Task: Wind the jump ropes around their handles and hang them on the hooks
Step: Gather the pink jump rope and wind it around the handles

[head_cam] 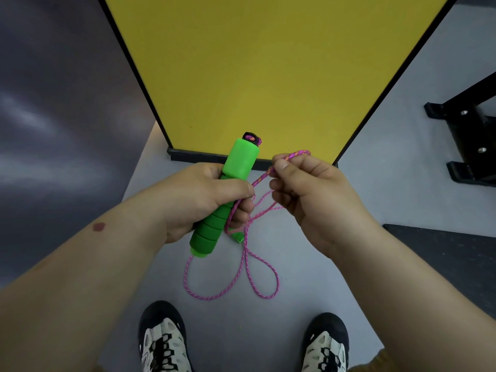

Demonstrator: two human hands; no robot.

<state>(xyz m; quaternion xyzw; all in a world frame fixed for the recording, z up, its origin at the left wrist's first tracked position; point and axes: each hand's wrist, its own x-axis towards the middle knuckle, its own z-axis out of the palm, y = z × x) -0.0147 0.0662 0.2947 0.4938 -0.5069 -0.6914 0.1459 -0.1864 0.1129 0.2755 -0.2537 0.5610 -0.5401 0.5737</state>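
Note:
My left hand (206, 196) grips the green jump rope handles (236, 162) upright at the middle of the view; a second green handle end shows just below my fingers. The pink braided rope (264, 275) hangs from the handles in loose loops above the grey floor. My right hand (308, 189) pinches a strand of this rope between thumb and fingers, just right of the handles, with a small loop sticking out past the fingertips. No hooks are in view.
A yellow panel (268, 71) with black edging stands straight ahead, its base close behind the handles. A black metal frame foot (464, 130) sits on the floor at the right, and a dark mat (440, 251) lies at the lower right. My two shoes (161, 342) stand below.

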